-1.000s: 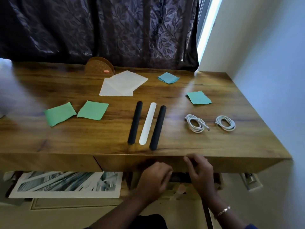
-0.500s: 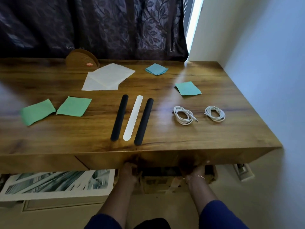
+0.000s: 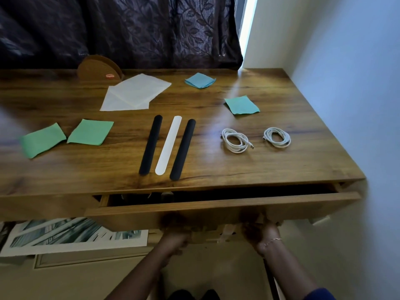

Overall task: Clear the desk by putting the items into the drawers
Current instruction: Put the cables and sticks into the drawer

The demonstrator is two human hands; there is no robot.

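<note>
The drawer (image 3: 216,215), shut a moment ago, now stands part open. Your left hand (image 3: 175,239) and right hand (image 3: 263,234) sit under its front; the fingers are hidden, so you cannot tell their hold. Green sheets (image 3: 89,132) through cables (image 3: 236,140) remain on the worktop (image 3: 281,169), ready for loading.

Red oval label (image 3: 110,76) on the brown half-round holder (image 3: 95,68), lettering too blurred to read

Two green cloths (image 3: 89,132), two blue cloths (image 3: 200,80), two black bars (image 3: 150,145), one white bar (image 3: 168,145) and two coiled white cables (image 3: 236,140) are lying here.
</note>
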